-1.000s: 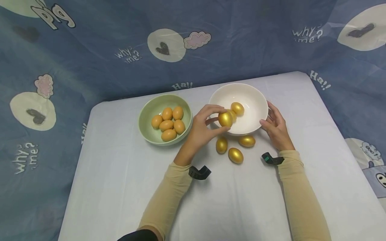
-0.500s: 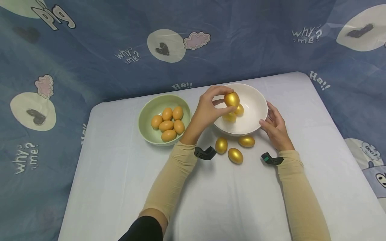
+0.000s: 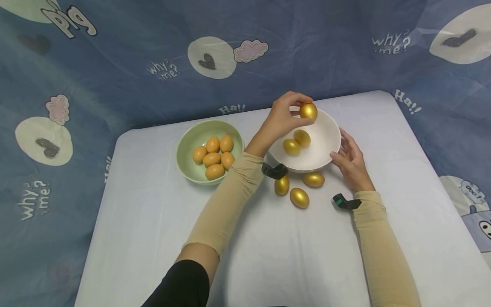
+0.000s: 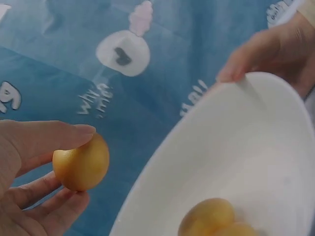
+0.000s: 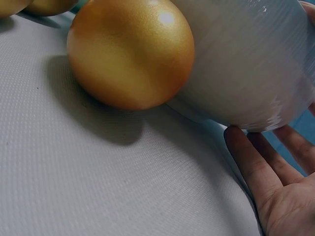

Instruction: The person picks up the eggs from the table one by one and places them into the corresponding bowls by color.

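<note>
My left hand [image 3: 284,114] pinches a golden egg [image 3: 308,111] between thumb and fingers, over the far rim of the white bowl [image 3: 326,140]. In the left wrist view the held egg [image 4: 81,164] stands clear of the bowl's wall. Two more golden eggs [image 3: 292,147] lie together inside the bowl. My right hand [image 3: 352,164] grips the bowl's right side, thumb at the rim; the right wrist view shows its fingertips [image 5: 238,135] against the outer wall. On the cloth in front of the bowl lie three golden eggs [image 3: 299,198], one of them partly covered by the left wrist's camera.
To the left, a green bowl [image 3: 184,164] holds several orange-brown eggs [image 3: 212,160]; the left forearm passes over its right edge. A white cloth [image 3: 145,238] covers the table. Behind it hangs a blue printed curtain [image 3: 307,51].
With the golden egg, my left hand has moved up and right, from the bowl's near left side across to its far rim. The right hand and bowl have stayed in place.
</note>
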Demonstrator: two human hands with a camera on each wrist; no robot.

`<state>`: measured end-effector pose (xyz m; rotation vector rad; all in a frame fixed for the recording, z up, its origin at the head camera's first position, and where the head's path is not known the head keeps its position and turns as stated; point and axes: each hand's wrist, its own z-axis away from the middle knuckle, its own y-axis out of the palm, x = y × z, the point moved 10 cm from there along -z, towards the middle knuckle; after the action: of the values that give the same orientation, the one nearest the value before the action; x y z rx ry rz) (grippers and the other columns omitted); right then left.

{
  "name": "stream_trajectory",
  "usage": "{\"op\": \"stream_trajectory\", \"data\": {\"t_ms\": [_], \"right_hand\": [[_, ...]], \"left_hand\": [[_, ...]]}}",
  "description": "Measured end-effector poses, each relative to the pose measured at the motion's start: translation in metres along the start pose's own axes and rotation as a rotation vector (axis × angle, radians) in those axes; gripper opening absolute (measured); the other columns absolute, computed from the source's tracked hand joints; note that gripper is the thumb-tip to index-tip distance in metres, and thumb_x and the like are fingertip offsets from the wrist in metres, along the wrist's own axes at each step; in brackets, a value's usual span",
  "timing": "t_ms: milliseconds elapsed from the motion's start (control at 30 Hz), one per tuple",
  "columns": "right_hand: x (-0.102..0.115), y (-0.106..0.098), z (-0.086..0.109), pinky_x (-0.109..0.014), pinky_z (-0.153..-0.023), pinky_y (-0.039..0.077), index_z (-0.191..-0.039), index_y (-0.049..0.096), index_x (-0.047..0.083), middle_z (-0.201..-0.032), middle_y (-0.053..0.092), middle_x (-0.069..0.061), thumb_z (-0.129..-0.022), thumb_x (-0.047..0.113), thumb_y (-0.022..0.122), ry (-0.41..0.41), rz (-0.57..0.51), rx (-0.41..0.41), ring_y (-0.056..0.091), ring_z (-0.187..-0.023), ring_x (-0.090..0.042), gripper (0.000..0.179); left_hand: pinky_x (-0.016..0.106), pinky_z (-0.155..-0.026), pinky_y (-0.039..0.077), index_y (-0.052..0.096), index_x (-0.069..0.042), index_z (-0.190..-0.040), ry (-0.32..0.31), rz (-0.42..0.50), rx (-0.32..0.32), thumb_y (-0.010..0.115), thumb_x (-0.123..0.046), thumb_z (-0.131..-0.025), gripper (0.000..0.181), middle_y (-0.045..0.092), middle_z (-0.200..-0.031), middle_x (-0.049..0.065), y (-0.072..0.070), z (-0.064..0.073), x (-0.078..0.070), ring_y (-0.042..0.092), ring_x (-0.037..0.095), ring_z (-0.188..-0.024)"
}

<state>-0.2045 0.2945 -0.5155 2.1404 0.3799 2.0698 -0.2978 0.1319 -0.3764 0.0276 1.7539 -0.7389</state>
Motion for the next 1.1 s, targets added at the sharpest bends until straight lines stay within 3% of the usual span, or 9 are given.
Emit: {"op": "stream_trajectory", "data": {"t_ms": [133,300,533,667,900,1100], "right_hand": [[0.001,0.002,0.000,-0.023,-0.104,0.049,-0.153,0.028,0.021,-0.161,0.026,-0.009,-0.093,-0.001,0.058,-0.006,-0.017,0.011,0.032,-0.146,-0.027,0.071],[0.002,0.002,-0.001,-0.024,-0.104,0.050,-0.153,0.028,0.021,-0.161,0.025,-0.009,-0.093,-0.002,0.057,-0.006,-0.029,0.016,0.032,-0.146,-0.027,0.071],[0.008,0.003,0.002,-0.025,-0.102,0.052,-0.153,0.029,0.019,-0.160,0.025,-0.012,-0.093,-0.005,0.056,-0.010,-0.096,0.010,0.034,-0.145,-0.026,0.070],[0.011,0.004,0.004,-0.025,-0.101,0.053,-0.153,0.029,0.017,-0.159,0.025,-0.014,-0.093,-0.008,0.053,-0.022,-0.134,0.005,0.036,-0.143,-0.027,0.069],[0.010,0.004,0.004,-0.024,-0.100,0.054,-0.153,0.029,0.016,-0.158,0.026,-0.014,-0.093,-0.010,0.053,-0.027,-0.156,0.005,0.040,-0.139,-0.024,0.069],[0.006,0.009,0.003,-0.025,-0.101,0.053,-0.153,0.029,0.016,-0.158,0.027,-0.014,-0.093,-0.009,0.052,-0.020,-0.144,0.013,0.042,-0.138,-0.022,0.069]], "left_hand": [[0.010,-0.089,0.055,0.066,-0.011,-0.118,-0.039,-0.070,0.069,0.083,-0.013,-0.076,0.045,0.057,-0.120,0.003,0.012,-0.013,0.008,0.057,0.012,-0.112],[0.009,-0.090,0.051,0.065,-0.012,-0.122,-0.080,-0.205,0.213,0.082,-0.018,-0.078,0.047,0.059,-0.123,0.001,0.039,-0.029,0.020,0.056,0.011,-0.115],[0.010,-0.089,0.048,0.066,-0.010,-0.120,-0.102,-0.287,0.340,0.081,-0.015,-0.078,0.045,0.065,-0.118,0.000,0.067,-0.041,0.030,0.056,0.010,-0.107],[0.011,-0.084,0.047,0.067,-0.009,-0.114,-0.084,-0.361,0.392,0.080,-0.012,-0.077,0.039,0.066,-0.110,0.001,0.081,-0.043,0.030,0.054,0.011,-0.099],[0.015,-0.077,0.045,0.066,-0.013,-0.103,-0.130,-0.508,0.454,0.079,-0.009,-0.072,0.034,0.059,-0.097,-0.003,0.098,-0.035,0.038,0.050,0.010,-0.093],[0.017,-0.077,0.044,0.066,-0.012,-0.100,-0.133,-0.559,0.454,0.076,-0.006,-0.072,0.030,0.058,-0.095,-0.003,0.101,-0.027,0.040,0.049,0.011,-0.093]]}}
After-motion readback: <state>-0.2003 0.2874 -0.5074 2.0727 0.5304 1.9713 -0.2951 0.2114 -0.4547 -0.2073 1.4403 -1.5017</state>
